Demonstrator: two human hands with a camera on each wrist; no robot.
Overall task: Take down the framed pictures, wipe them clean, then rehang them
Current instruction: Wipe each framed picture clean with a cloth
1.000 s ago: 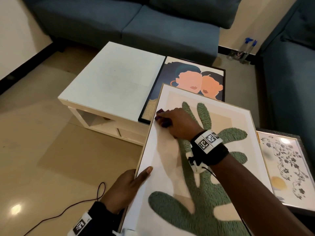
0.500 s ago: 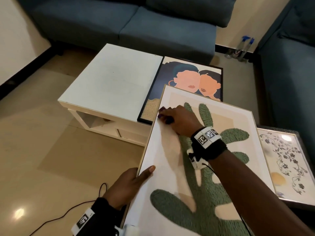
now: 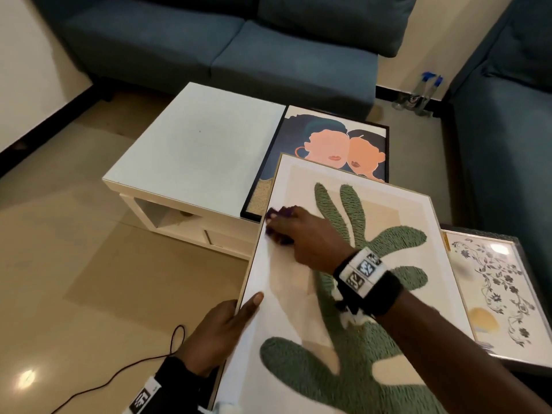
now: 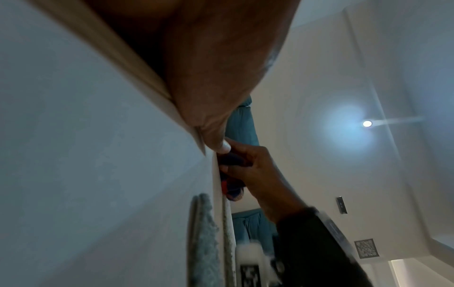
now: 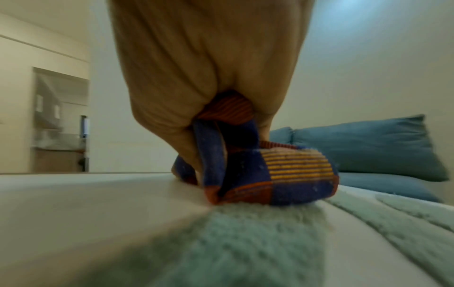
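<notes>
A large framed picture [image 3: 397, 216] with a green leaf shape on a cream ground tilts toward me. My left hand [image 3: 221, 327] grips its left edge, thumb lying on the glass. My right hand [image 3: 298, 234] holds a bunched blue, orange and yellow cloth [image 5: 270, 170] and presses it onto the glass near the upper left edge. The cloth [image 3: 277, 216] shows as a purple patch under the fingers. In the left wrist view the right hand [image 4: 253, 169] with the cloth sits against the frame's far edge.
A black-framed portrait of two faces [image 3: 328, 150] lies on the white coffee table [image 3: 197, 150]. A floral framed picture [image 3: 495, 291] lies to the right. Blue sofas [image 3: 239, 46] stand behind and at right. Spray bottles [image 3: 424, 91] stand on the floor; a cable [image 3: 125, 372] trails left.
My right hand slid the cloth leftward to the frame's left edge and slightly down. The left hand kept its grip on the frame.
</notes>
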